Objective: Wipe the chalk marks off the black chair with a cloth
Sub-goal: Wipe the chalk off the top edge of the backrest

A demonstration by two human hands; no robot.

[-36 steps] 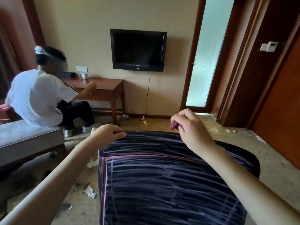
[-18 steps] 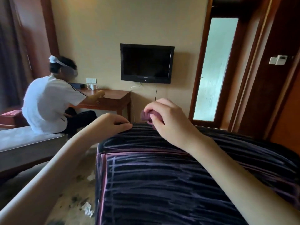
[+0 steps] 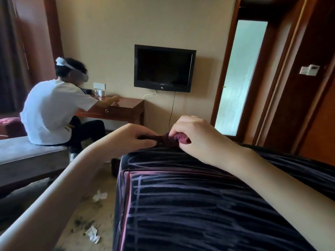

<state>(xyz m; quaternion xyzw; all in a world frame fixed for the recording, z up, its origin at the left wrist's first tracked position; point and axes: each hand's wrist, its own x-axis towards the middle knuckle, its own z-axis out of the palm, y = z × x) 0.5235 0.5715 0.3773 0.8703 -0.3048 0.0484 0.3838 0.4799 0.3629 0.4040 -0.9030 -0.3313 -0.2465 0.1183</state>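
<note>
Our right hand (image 3: 197, 134) and left hand (image 3: 137, 137) now both pinch the crumpled purple cloth (image 3: 172, 139) atop the chalk-streaked black chair (image 3: 199, 205); wiping not begun.

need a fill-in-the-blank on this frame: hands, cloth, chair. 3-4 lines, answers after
1. The right hand grips a bunched ____ cloth at the far top edge of the chair.
2. The left hand holds the cloth's other ____.
3. The chalk marks on the chair are still ____.
4. The screen of the TV on the wall is ____.

Answers: purple; end; unwiped; dark
</note>
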